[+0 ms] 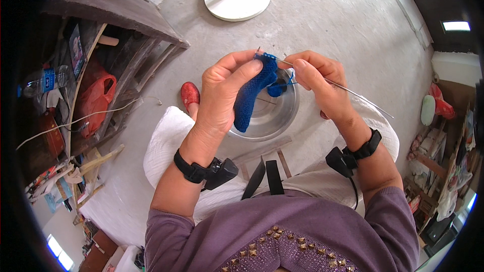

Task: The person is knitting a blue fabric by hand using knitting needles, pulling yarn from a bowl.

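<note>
A blue piece of knitting [247, 100] hangs down from a thin metal needle at its top edge. My left hand [227, 80] is closed on the knitting near that edge, with the thumb pressed on the fabric and a needle tip poking up past the fingers. My right hand [320, 78] pinches a long metal knitting needle [360, 94], whose free end sticks out to the lower right. Blue yarn runs by the right fingers toward a blue yarn ball [276, 89] in a round metal basin [282, 126] below the hands.
A dark wooden cabinet [156, 25] at the left holds a red plastic bag [98, 98] and a plastic bottle [50, 79]. A white cable [101, 112] crosses in front. Ahead stands a white round base [242, 7] on the concrete floor. Cluttered shelves line the right side.
</note>
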The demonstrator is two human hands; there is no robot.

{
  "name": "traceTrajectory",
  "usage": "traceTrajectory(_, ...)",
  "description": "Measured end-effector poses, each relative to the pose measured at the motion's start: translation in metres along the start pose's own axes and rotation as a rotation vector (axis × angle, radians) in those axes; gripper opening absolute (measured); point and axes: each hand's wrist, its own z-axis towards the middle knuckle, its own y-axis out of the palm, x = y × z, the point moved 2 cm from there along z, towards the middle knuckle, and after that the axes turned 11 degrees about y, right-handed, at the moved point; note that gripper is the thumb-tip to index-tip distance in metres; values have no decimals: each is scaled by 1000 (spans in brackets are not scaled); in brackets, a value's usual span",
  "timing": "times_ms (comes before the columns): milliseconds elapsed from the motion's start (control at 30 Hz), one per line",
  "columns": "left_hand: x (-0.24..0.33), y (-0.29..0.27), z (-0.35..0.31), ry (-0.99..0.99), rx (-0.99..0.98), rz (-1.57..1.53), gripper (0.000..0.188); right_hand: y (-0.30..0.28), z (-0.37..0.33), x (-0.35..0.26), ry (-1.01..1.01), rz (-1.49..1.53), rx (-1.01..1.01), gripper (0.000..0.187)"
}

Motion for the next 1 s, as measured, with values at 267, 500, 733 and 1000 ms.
traceTrajectory(267,0,-2,1,16,8,-2,24,1,1,-3,20,-87,-14,25)
traceTrajectory(500,-1,-3,1,30,28,12,23,4,2,-1,3,-114,17,26)
traceTrajectory(733,-6,-3,2,80,86,6,23,10,0,4,-141,-280,139,20)
traceTrajectory(1000,-8,-2,2,100,129,38,21,22,-3,0,-360,-477,234,11)
